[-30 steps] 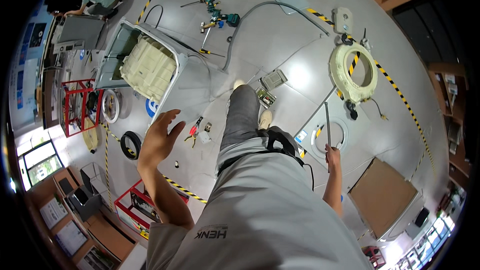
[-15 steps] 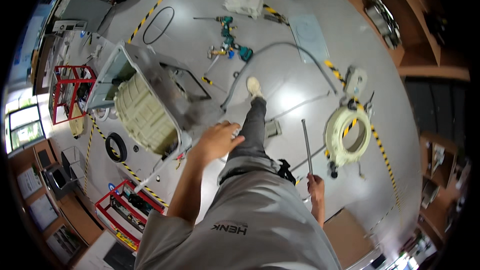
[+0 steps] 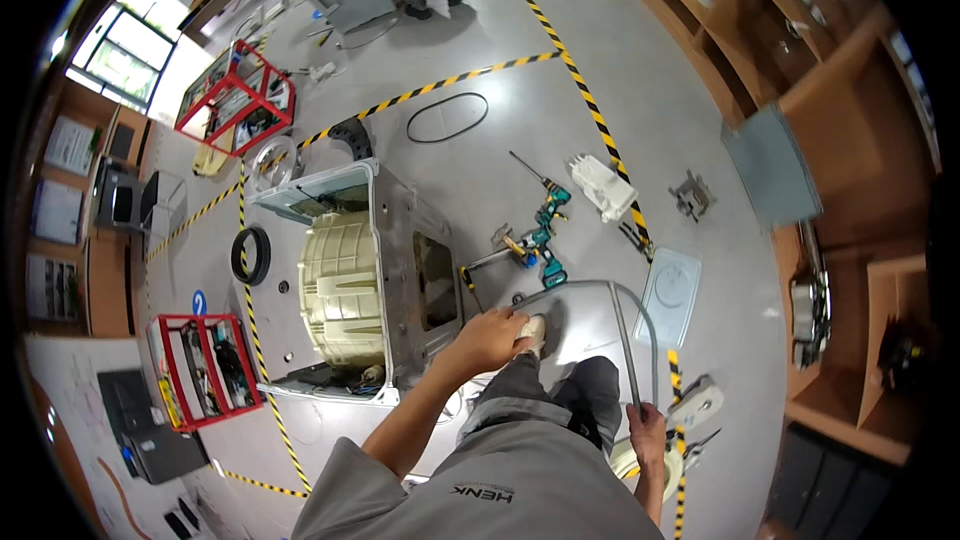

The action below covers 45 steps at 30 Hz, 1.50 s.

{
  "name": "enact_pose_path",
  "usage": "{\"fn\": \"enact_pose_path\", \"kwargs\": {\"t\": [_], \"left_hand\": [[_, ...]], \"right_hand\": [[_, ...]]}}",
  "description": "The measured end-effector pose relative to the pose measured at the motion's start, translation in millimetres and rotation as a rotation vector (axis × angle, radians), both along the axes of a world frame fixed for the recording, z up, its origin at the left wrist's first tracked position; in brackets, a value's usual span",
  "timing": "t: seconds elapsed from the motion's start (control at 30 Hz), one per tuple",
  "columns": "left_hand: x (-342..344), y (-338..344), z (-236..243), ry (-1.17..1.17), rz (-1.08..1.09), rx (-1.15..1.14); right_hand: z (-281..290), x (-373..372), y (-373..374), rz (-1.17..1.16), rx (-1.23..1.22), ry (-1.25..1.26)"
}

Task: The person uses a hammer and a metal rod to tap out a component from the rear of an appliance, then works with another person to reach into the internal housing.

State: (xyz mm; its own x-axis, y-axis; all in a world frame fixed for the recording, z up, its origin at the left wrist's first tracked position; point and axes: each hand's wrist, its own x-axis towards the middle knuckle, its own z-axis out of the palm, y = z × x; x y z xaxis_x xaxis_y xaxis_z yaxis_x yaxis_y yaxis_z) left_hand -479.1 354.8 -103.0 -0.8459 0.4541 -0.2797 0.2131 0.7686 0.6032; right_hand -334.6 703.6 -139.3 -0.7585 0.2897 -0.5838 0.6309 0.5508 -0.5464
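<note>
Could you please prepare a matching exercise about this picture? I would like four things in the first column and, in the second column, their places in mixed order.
Things:
1. Grey rod
2. Cream drum
3. Thick black ring
4. Teal power tools

Places, as the picture shows them:
A. Lying to the right of the grey cabinet
B. Lying to the left of the grey cabinet
C. Held in the right hand
D. Inside the grey cabinet

Right pairs: 1-C, 2-D, 3-B, 4-A
</note>
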Motion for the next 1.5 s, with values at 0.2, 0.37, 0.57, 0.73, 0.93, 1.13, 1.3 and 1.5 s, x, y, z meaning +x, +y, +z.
{"fn": "enact_pose_path", "kwargs": {"t": [0.2, 0.37, 0.57, 0.73, 0.93, 1.13, 1.3, 1.5], "left_hand": [[1.2, 35.8, -13.0, -0.17, 0.163, -0.102], [10.1, 77.8, -4.8, -0.227, 0.425, -0.082], [32.0, 136.3, 15.3, -0.27, 0.685, -0.026], [71.6, 177.9, 7.6, -0.303, 0.861, 0.038], [122.4, 199.7, -37.1, -0.13, 1.33, 0.513], [154.4, 185.0, -29.6, -0.142, 1.502, 1.632], [185.7, 173.0, -30.6, -0.169, 1.589, 1.961], [205.8, 171.4, -53.2, -0.138, 1.661, 1.98]], "right_hand": [[19.9, -115.2, 19.8, 0.305, -0.032, -0.046], [27.8, -192.7, 37.4, 0.698, -0.013, -0.077], [34.7, -247.8, 53.7, 1.018, -0.103, -0.074], [34.5, -260.7, 42.5, 1.273, -0.13, 0.017], [56.6, -239.1, 2.0, 1.505, -0.22, 0.158], [92.5, -179.6, -36.3, 1.669, -0.258, 0.174], [88.7, -143.1, -49.3, 1.745, -0.2, 0.337], [96.7, -142.4, -40.3, 1.766, -0.01, 0.486]]}}
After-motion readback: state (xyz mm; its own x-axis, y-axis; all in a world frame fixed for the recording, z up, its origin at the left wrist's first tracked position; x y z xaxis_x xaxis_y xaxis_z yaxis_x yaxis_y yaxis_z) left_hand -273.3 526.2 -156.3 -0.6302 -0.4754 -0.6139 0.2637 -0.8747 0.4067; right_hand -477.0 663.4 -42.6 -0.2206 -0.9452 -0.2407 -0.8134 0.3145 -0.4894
